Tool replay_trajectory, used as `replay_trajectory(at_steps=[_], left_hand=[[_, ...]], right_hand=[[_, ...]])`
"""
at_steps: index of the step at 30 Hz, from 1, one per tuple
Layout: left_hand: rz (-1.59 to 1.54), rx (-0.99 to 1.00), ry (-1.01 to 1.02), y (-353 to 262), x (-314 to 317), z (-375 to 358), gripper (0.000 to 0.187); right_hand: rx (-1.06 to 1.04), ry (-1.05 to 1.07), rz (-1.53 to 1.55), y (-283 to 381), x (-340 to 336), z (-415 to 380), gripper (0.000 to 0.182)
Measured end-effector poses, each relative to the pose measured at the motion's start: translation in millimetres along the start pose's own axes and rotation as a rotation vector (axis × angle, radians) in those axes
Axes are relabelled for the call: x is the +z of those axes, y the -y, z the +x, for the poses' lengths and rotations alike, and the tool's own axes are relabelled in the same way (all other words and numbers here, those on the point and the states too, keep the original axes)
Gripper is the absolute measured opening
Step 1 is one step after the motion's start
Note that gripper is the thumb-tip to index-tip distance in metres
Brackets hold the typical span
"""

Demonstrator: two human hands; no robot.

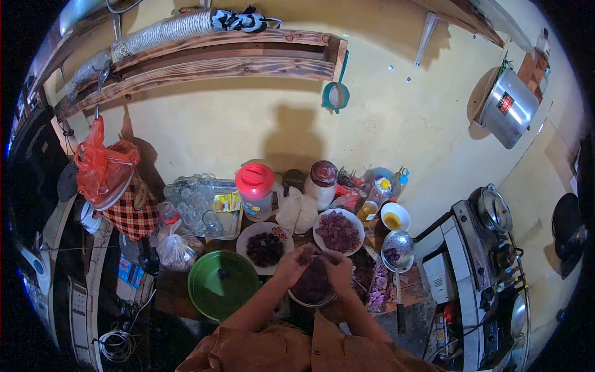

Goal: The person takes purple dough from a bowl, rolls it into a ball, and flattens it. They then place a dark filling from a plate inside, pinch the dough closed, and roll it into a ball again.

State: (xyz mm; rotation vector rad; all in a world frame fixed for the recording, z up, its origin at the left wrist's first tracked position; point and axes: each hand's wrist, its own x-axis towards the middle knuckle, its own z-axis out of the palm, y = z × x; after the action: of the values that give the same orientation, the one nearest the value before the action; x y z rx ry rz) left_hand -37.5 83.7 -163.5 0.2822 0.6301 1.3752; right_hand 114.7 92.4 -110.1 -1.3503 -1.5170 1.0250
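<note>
- A bowl (313, 291) of dark red pieces is set at the near edge of the crowded counter, directly under both hands; a small dark red piece (308, 253) is held above it, between the two hands.
- The piece could be dropped beside the bowl rather than into it, since it is held near the bowl's far rim, just beside the plate of dark fruit (266, 248).
- The bowl could be tipped off the near edge if it is pressed down on one side; little bare counter is seen around it.
- The green lid (222, 283) at the near left and the metal ladle (397, 249) at the right lie close to the forearms and could be knocked by an elbow.
- The left hand (291, 265) is brought in from the near left, wrist bent, fingers curled together onto the piece.
- The right hand (339, 268) is brought in from the near right, fingers bunched toward the same piece; whether it is pinched or only touched by this hand cannot be told.
- The plate of red chunks (338, 232) stands just beyond the hands, untouched.
</note>
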Motion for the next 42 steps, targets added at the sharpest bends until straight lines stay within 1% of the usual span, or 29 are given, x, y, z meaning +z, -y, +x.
replay_trajectory(at_steps=[1,3,4,6,8,9,10,11,13,15,17,18,19,21,22,24,25,26,28,29,30,31,32,33,35,38,39,40,42], left_hand=[[-0.027,-0.004,0.021,1,2,-2,0.031],[-0.049,-0.010,0.046,4,8,-5,0.036],[-0.077,0.005,0.032,5,13,-6,0.039],[-0.106,0.024,0.020,3,24,-13,0.043],[-0.033,0.079,-0.064,-6,37,-22,0.052],[-0.035,0.082,-0.065,-6,36,-24,0.052],[-0.029,0.031,-0.049,-7,34,-26,0.050],[-0.023,-0.020,-0.031,-8,33,-28,0.050],[-0.043,-0.028,0.002,-9,34,-29,0.054],[-0.060,-0.035,0.038,-11,37,-31,0.058],[0.108,0.049,-0.119,-13,44,-35,0.061],[0.107,0.053,-0.119,-13,42,-33,0.061],[0.101,0.027,-0.111,-12,39,-30,0.062],[0.096,-0.004,-0.102,-12,46,-32,0.064],[0.044,-0.025,-0.124,-15,62,-39,0.064],[-0.007,-0.046,-0.148,-15,68,-42,0.065],[-0.004,-0.027,-0.070,-11,61,-38,0.064],[-0.001,-0.008,0.006,-8,53,-34,0.063],[-0.006,-0.025,0.047,0,34,-24,0.061],[-0.012,-0.046,0.093,5,23,-19,0.060],[-0.020,-0.043,0.084,7,18,-14,0.060],[-0.101,-0.082,0.010,10,13,-9,0.057],[-0.181,-0.118,-0.063,13,8,-6,0.055],[-0.188,-0.113,-0.071,10,13,-9,0.055],[-0.311,-0.283,-0.118,2,28,-20,0.044],[-0.361,-0.338,-0.106,20,5,-7,0.038],[-0.361,-0.340,-0.105,22,0,-4,0.038],[-0.405,-0.305,-0.048,22,-7,-2,0.037],[-0.443,-0.276,0.012,16,-13,-5,0.038]], right_hand=[[0.000,-0.004,0.000,2,0,1,0.027],[-0.265,-0.027,-0.108,5,4,2,0.028],[-0.267,-0.031,-0.107,17,6,-3,0.028],[-0.401,0.019,-0.330,38,8,-18,0.027],[-0.445,0.017,-0.320,34,11,-20,0.027],[-0.482,0.015,-0.310,29,13,-22,0.028],[-0.482,0.017,-0.311,24,13,-23,0.028],[-0.444,0.000,-0.278,17,13,-22,0.027],[-0.405,-0.019,-0.245,13,9,-21,0.026],[-0.098,0.067,0.060,13,2,-16,0.024],[-0.117,0.079,0.095,11,-4,-10,0.024],[-0.131,0.091,0.129,12,-5,-8,0.024],[-0.134,0.093,0.128,30,-8,-13,0.024],[0.009,0.272,-0.236,79,-9,-31,0.032],[0.010,0.271,-0.236,72,3,-38,0.032],[-0.692,0.121,-0.277,54,27,-54,0.041],[-0.692,0.123,-0.277,51,26,-53,0.041],[-0.666,0.185,-0.267,49,22,-51,0.043],[-0.638,0.257,-0.252,52,12,-47,0.045],[-0.541,0.224,-0.168,57,3,-45,0.043],[-0.442,0.192,-0.087,59,-4,-44,0.042],[-0.439,0.206,-0.088,57,-9,-43,0.042],[-0.297,0.184,0.079,54,-12,-42,0.041],[-0.151,0.157,0.244,53,-13,-41,0.041],[-0.172,0.191,0.257,57,-14,-41,0.042],[-0.219,0.235,0.285,59,-17,-42,0.042],[-0.173,0.244,0.318,56,-17,-42,0.042],[-0.127,0.252,0.352,53,-18,-41,0.042],[-0.120,0.247,0.373,45,-18,-38,0.042]])
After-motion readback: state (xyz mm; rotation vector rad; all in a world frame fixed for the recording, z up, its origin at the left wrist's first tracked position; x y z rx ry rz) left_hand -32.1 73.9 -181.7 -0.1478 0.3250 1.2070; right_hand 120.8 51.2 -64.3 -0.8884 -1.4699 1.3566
